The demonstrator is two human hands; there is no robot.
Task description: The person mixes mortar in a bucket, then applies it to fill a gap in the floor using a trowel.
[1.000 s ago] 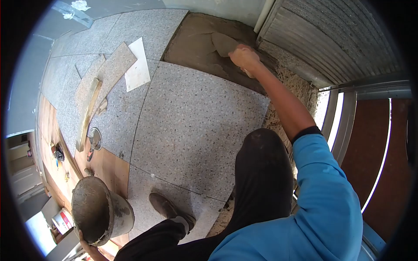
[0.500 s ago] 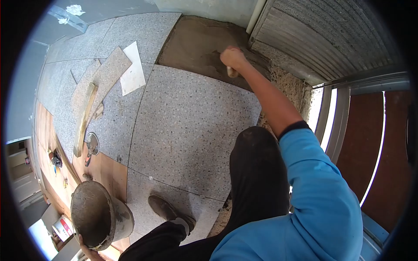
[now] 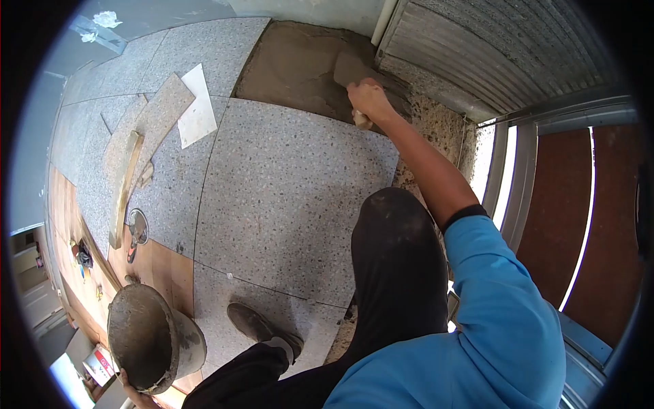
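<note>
Where our right hand (image 3: 368, 101) closes round its handle, the trowel (image 3: 349, 68) lies blade-down on the wet mortar bed (image 3: 289, 68), just beyond the far edge of the big speckled tile (image 3: 293, 198). From the grip, the blade's long axis runs away from us, up and slightly left, toward the corner past the tile. The butt of the handle pokes out below our fist and points back at that same far edge. Our fingers are wrapped tight about the handle.

Our right hand is the one at the mortar. Our left hand (image 3: 129, 390) is well apart, off the tile's near left corner. Only its fingertips show, hooked on the rim of the mortar-caked bucket (image 3: 146, 337).

Beyond the tile's far right corner, the ribbed shutter (image 3: 490, 48) and a white pipe (image 3: 385, 20) crowd the blade. Most of the open mortar lies to the blade's left, along the tile's far edge. Our knee (image 3: 392, 218) hangs over the tile's right side, above the rough bare strip there. Left of the tile lie a cut tile strip (image 3: 160, 112), a white sheet (image 3: 197, 105) and a wooden batten (image 3: 122, 191). Our shoe (image 3: 255, 327) stands just past the tile's near edge.
</note>
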